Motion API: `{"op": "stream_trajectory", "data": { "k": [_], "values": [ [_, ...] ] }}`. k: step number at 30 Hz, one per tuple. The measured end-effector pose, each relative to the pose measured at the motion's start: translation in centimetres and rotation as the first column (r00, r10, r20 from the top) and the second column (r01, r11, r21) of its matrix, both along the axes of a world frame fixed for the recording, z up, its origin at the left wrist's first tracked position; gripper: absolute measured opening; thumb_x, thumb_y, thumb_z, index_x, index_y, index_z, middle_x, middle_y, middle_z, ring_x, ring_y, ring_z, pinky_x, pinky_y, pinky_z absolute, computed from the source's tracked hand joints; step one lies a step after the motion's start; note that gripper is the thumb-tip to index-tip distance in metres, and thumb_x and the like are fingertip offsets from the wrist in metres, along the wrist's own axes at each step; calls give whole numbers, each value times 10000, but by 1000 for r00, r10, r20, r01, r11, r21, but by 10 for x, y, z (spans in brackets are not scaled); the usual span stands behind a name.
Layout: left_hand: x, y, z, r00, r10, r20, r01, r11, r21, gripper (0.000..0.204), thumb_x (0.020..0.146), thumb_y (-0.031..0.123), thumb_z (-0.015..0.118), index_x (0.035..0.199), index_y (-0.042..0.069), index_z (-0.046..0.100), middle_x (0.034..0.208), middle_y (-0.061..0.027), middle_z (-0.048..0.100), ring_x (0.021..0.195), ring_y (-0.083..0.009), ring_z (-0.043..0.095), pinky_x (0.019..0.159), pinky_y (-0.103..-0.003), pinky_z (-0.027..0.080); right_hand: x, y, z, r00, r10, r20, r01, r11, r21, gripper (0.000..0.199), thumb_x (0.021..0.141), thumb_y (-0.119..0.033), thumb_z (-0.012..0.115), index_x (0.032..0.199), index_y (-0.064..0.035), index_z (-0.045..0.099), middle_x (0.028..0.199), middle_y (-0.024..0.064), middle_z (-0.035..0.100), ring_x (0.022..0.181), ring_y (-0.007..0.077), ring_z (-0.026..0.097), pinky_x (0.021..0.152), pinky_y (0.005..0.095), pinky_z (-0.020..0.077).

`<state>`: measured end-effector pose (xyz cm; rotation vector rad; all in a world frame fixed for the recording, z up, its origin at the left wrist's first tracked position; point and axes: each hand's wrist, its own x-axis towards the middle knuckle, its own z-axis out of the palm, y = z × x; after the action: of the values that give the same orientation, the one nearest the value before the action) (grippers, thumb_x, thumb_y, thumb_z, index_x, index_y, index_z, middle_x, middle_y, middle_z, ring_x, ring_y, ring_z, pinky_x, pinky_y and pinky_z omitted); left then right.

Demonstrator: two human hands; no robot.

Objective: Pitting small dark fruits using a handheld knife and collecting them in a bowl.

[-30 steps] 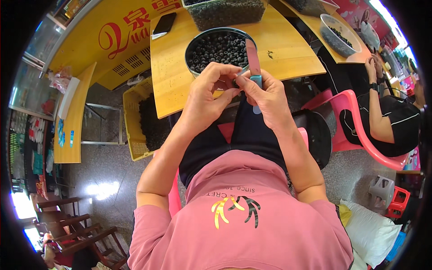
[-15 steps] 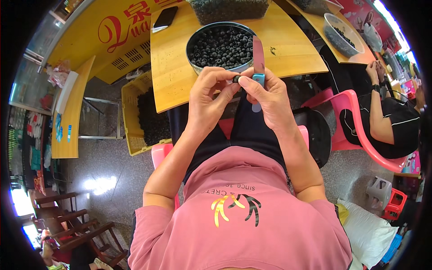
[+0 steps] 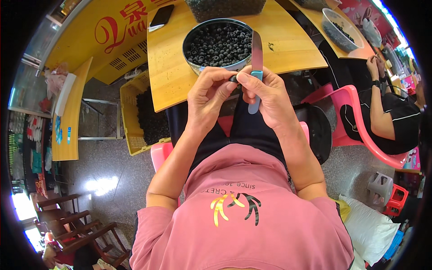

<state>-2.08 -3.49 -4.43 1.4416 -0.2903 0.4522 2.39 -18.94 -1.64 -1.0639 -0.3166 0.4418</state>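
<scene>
Just in front of a round tin (image 3: 196, 68), my left hand (image 3: 202, 99) pinches a small dark round piece (image 3: 233, 78) between thumb and fingers. It looks berry-like, but its exact kind is too small to tell. Closed round a knife (image 3: 257, 51) with a blue handle, my right hand (image 3: 272, 96) holds the blade pointing up, past the tin's right side. The right thumb and index finger meet the dark piece from the right. Many similar dark pieces (image 3: 219, 45) fill the tin on the wooden table.
Behind the tin stands a clear tub (image 3: 225, 9) of dark pieces; a phone (image 3: 162, 16) lies left of it. A yellow crate (image 3: 130, 135) of dark bits sits on the floor at left. To the right, another person (image 3: 382, 117) sits on a pink chair (image 3: 360, 121) near a clear bowl (image 3: 342, 36).
The knife has tipped a little in my right hand, and more of its handle's lower end shows. Both hands stay together at the dark piece. The view has shifted slightly.
</scene>
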Motion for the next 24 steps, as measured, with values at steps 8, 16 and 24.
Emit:
{"op": "stream_trajectory", "data": {
  "k": [8,16,24],
  "values": [
    [-4,0,2,997,-39,-73,31,993,-114,142,956,80,590,1087,27,586,1037,-12,564,921,-81,576,799,-208,473,-5,1,-1,838,-180,515,341,909,-238,167,932,-170,641,981,-10,647,787,12,616,673,97,555,609,216,443],
    [-10,-4,10,990,-3,-141,-14,993,-121,195,967,129,586,1119,10,559,921,-46,606,781,-109,558,728,-233,456,3,-7,1,231,48,972,640,745,-189,182,816,-38,679,997,-23,661,901,114,651,798,286,633,670,357,513],
    [-10,-3,9,991,2,-132,-14,996,-88,192,967,122,584,1120,9,559,941,-46,613,797,-114,564,734,-245,468,5,-7,0,190,49,981,680,714,-167,206,799,-30,686,1004,-40,670,883,101,654,785,281,633,660,366,512]
  ]
}}
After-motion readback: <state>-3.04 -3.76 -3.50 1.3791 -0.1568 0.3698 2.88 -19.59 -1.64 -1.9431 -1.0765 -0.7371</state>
